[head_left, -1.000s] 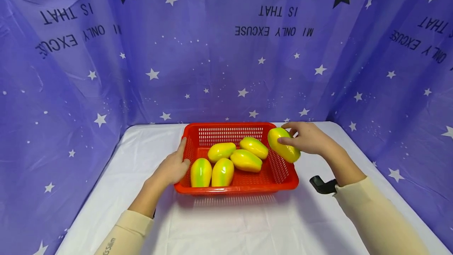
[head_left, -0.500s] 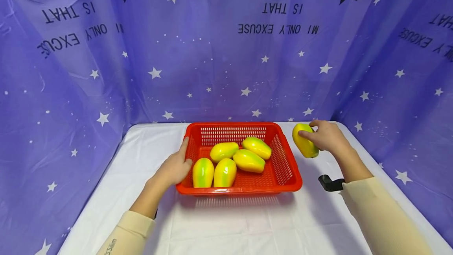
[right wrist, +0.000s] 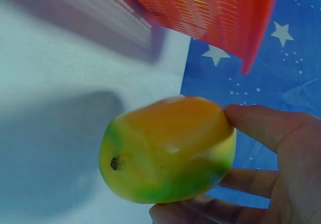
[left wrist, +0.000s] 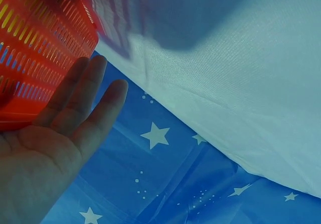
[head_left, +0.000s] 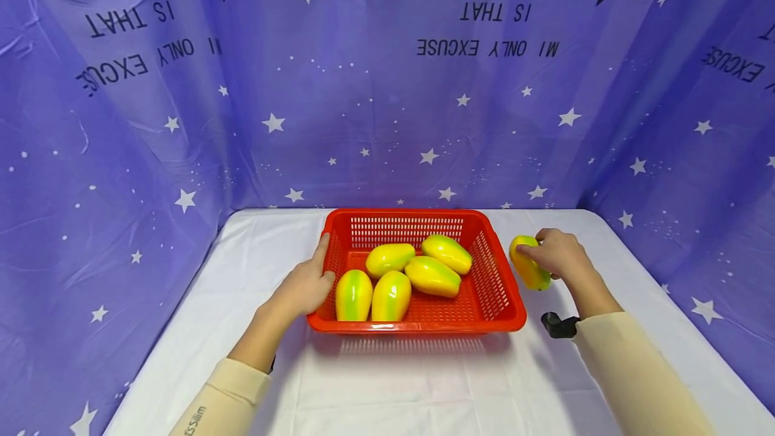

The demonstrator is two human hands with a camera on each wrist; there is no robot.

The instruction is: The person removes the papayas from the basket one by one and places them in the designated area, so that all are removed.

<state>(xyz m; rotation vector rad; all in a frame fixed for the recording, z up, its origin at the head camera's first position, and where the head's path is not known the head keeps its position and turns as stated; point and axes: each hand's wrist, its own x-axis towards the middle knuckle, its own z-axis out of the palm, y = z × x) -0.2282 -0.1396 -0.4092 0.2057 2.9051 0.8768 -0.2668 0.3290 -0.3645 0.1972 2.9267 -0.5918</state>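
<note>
Several yellow-green mangoes (head_left: 432, 276) lie in a red plastic basket (head_left: 418, 325). To the right of the basket, my right hand (head_left: 560, 254) pinches another mango (head_left: 528, 262) between thumb and fingers. The right wrist view shows this mango (right wrist: 165, 148) close, its dark stem spot facing the camera and its shadow falling on the white cloth. My left hand (head_left: 305, 282) rests at the basket's left side, index finger along the rim. In the left wrist view, straight fingers (left wrist: 80, 96) lie against the outside of the slotted wall (left wrist: 42, 38).
A white cloth (head_left: 387, 389) covers the table under the basket. Purple star-printed curtains (head_left: 387, 99) rise behind and on both sides. A black wrist mount (head_left: 560, 325) juts from the right cuff.
My right hand has carried its mango from over the basket's right rim out to the right, then lower toward the table. The left hand stays at the basket's left side.
</note>
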